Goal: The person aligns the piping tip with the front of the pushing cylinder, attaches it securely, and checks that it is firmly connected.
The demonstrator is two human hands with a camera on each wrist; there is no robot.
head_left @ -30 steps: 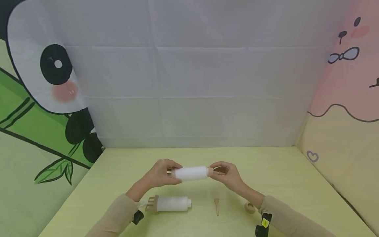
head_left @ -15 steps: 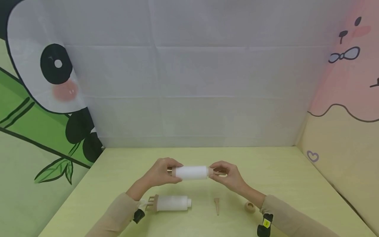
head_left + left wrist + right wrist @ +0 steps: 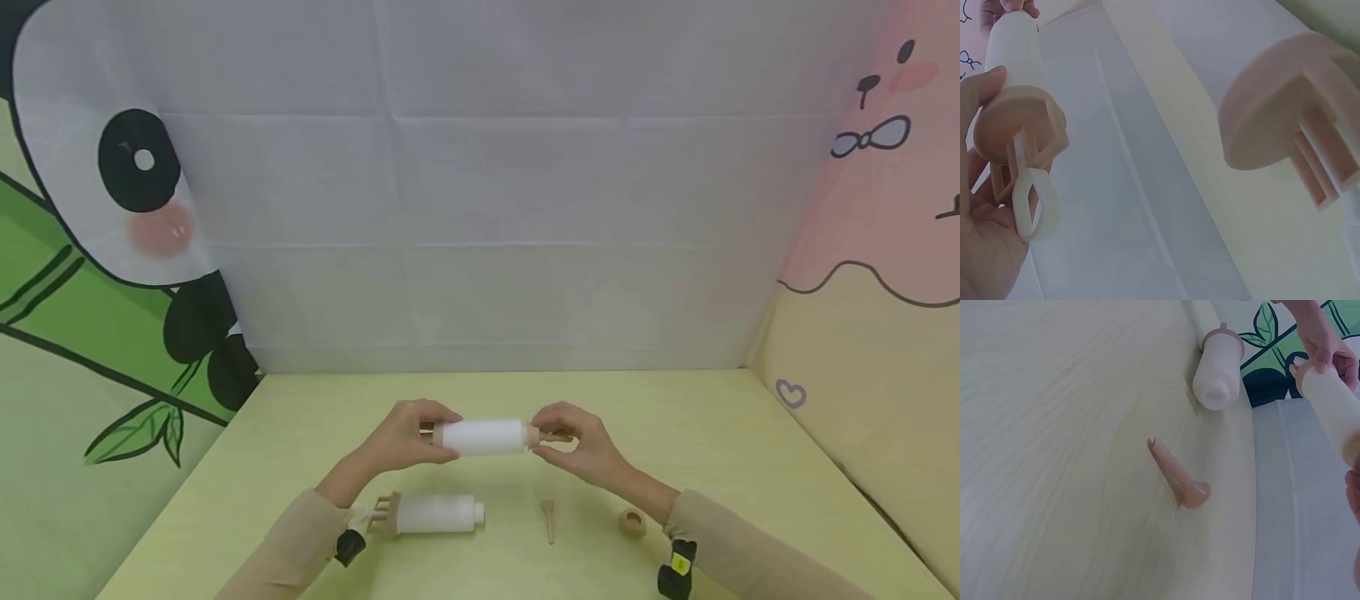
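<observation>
Above the table, both hands hold a white tube (image 3: 483, 437) level between them, like a large syringe barrel. My left hand (image 3: 408, 437) grips its tan end cap; in the left wrist view this cap (image 3: 1016, 122) has bracket-like tan grips and a white loop (image 3: 1035, 203) sticking out. At the other end, my right hand (image 3: 577, 442) pinches a tan collar (image 3: 532, 435), from which a slim tan piece runs towards the palm. The right wrist view catches only part of the right hand, at its edge, beside the tube (image 3: 1335, 409).
Below the left hand lies a second white tube (image 3: 435, 514) with a tan end cap (image 3: 1272, 106). A tan flared nozzle (image 3: 549, 521) lies to its right on the pale table (image 3: 480, 575). Near the right forearm sits a tan ring (image 3: 632, 523). White cloth (image 3: 495, 250) hangs behind.
The right wrist has shifted slightly down and right, while its fingers stay at the tube's tan collar. The left hand and the tube hardly move.
</observation>
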